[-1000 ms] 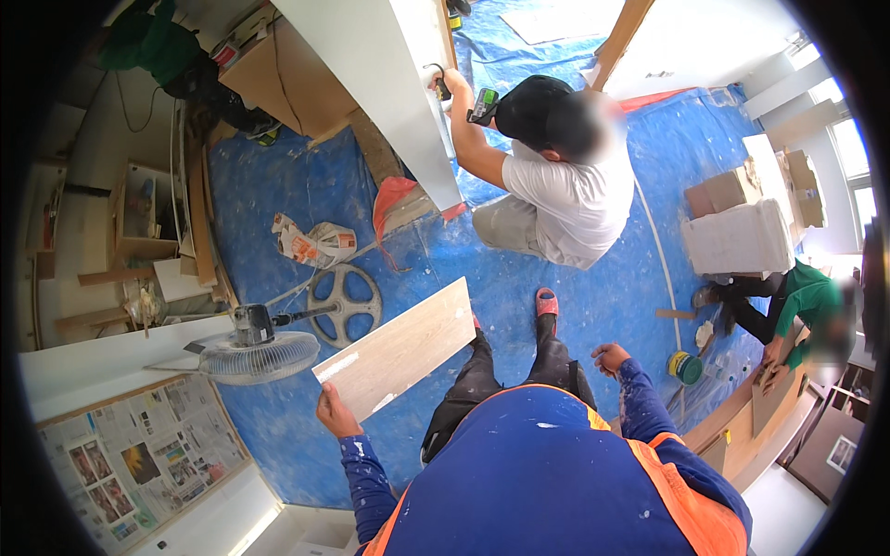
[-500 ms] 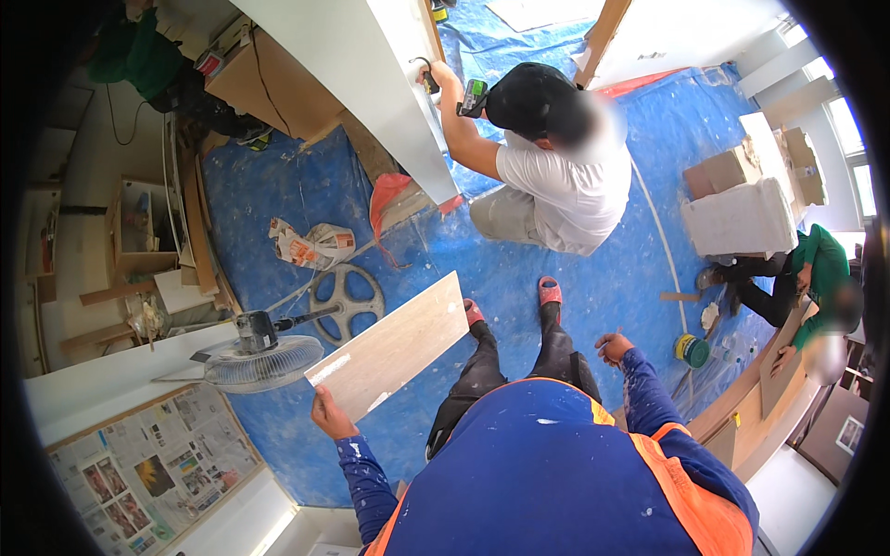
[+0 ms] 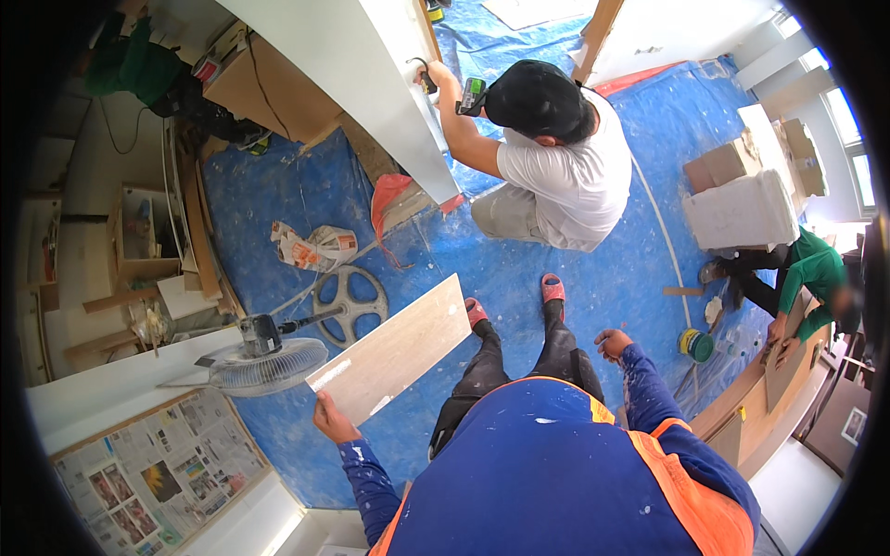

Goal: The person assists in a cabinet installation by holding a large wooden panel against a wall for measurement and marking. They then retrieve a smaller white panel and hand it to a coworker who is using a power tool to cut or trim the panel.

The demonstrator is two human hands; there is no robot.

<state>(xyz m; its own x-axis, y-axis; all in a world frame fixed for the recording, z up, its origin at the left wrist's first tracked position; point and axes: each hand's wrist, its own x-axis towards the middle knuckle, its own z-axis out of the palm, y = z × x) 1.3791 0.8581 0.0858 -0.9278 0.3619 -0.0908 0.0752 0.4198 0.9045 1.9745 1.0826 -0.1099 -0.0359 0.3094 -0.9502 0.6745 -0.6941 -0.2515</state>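
A pale wood board (image 3: 399,347) slants up and away from my left hand (image 3: 334,418), which grips its near lower corner. White smears of what looks like filler mark the board's left end and lower edge. Off to the right, my right hand (image 3: 613,346) hangs over the floor with its fingers curled in; whether anything small is inside them is hidden. Ahead of me a crouching person in a white shirt (image 3: 565,167) holds a cordless drill (image 3: 472,96) against a tall white panel (image 3: 371,83).
A standing fan (image 3: 269,361) with a wheel-shaped base is left of the board. A bag (image 3: 315,247) lies beyond it on blue sheeting (image 3: 436,246). At right are a green tub (image 3: 696,346), boxes (image 3: 746,208) and a person in green (image 3: 814,287) handling a panel.
My hands and the board hold nearly the same place. At the right, the person in green has brought their hands closer together on the panel.
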